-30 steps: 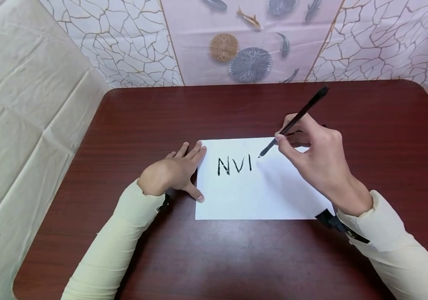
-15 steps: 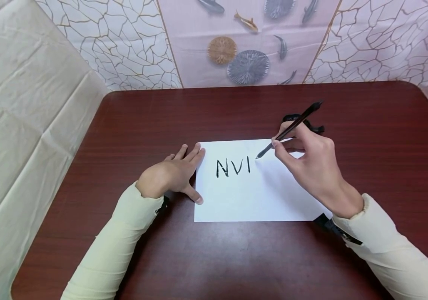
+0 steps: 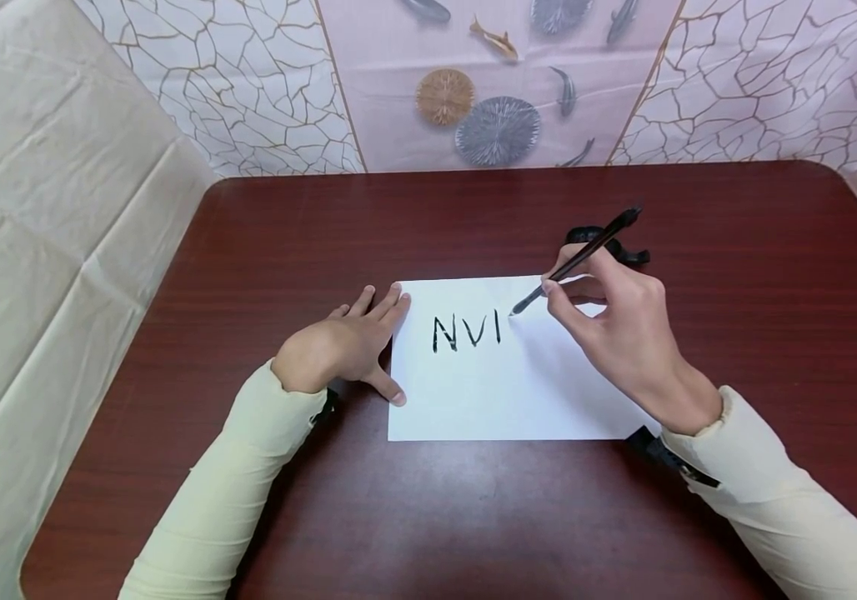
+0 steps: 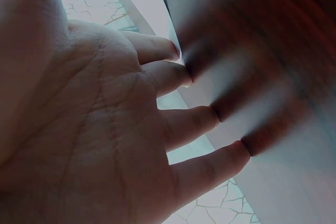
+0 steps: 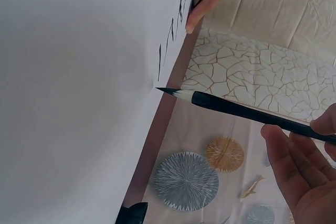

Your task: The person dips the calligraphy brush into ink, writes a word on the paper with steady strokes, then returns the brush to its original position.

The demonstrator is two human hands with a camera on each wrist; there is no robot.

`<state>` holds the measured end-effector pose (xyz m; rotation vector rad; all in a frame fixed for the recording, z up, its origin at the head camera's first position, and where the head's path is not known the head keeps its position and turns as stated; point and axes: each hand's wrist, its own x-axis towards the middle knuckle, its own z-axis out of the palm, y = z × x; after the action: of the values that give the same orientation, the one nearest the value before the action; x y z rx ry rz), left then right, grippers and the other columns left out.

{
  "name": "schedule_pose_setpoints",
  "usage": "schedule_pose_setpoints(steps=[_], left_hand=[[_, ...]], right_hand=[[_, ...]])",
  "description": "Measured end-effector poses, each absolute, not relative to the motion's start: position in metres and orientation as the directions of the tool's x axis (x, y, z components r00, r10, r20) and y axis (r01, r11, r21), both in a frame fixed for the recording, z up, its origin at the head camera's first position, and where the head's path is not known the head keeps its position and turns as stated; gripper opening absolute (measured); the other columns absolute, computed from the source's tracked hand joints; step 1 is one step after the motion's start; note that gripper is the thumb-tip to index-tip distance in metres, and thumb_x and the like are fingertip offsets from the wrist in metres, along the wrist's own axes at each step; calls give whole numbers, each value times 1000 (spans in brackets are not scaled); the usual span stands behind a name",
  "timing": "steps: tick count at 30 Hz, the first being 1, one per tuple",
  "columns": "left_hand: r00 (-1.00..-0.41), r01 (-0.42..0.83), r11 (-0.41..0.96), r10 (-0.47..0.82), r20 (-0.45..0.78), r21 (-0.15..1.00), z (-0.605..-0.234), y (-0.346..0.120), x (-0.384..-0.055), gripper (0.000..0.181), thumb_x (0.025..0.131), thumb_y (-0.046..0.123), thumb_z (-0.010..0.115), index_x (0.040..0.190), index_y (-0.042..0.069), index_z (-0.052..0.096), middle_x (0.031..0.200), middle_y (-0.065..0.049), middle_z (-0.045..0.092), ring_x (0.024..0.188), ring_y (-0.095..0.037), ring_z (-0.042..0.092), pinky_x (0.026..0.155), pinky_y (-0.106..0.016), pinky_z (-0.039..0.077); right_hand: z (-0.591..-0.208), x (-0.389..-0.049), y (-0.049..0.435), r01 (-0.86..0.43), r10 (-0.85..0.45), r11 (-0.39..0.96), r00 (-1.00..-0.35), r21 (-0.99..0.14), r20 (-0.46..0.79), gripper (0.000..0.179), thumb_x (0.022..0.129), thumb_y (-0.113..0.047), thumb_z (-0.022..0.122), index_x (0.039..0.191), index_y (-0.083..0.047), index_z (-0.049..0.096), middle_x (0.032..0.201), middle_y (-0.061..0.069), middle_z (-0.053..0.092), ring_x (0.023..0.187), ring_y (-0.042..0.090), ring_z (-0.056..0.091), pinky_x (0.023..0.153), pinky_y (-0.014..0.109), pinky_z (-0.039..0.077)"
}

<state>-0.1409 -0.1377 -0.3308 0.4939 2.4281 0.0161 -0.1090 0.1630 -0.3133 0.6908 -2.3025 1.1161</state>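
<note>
A slim, dark-handled writing brush with a black tip (image 5: pixel 241 110) slants across the centre right of the head view. Its tip is just right of black hand-painted letters reading "NVI" (image 3: pixel 468 330); whether it touches the flat white rectangular paper sheet (image 3: pixel 458 400) beneath is hard to tell. The right hand (image 3: pixel 619 312) pinches the handle between thumb and fingers, presumably for fine control. The left hand (image 3: pixel 346 343), fingers spread and grasping nothing, rests at the sheet's left edge, seemingly steadying it. Around them lies a glossy red-brown wooden table (image 3: pixel 428 533); a curved black object (image 3: pixel 631 255) sits at upper right, and a patterned pale cloth (image 3: pixel 398 142) spans the top.
</note>
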Motion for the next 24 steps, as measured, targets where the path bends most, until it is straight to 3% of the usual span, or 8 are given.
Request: schedule_pose_setpoints(steps=[16,24], left_hand=[[-715,343,926,365,-596,156,-331,-140,-140,145,76,62,90,170,14,-9,176,-6,-18,162,-38,-14,127,-62,12],[-713,336,930,355,-605,149,-331,-139,-142,144,77,62,89,170,16,-12,176,-4,-21,162,-36,-16,128,-62,11]], right_hand=[[-317,-110,162,-612,-237,550,-767,-568,596,23,90,10,73,110,4,63,102,9,75,88,22,78,80,9,54],[-315,-107,161,-607,-254,547,-777,-577,577,24,87,11,71,109,3,63,99,4,74,87,4,72,79,10,55]])
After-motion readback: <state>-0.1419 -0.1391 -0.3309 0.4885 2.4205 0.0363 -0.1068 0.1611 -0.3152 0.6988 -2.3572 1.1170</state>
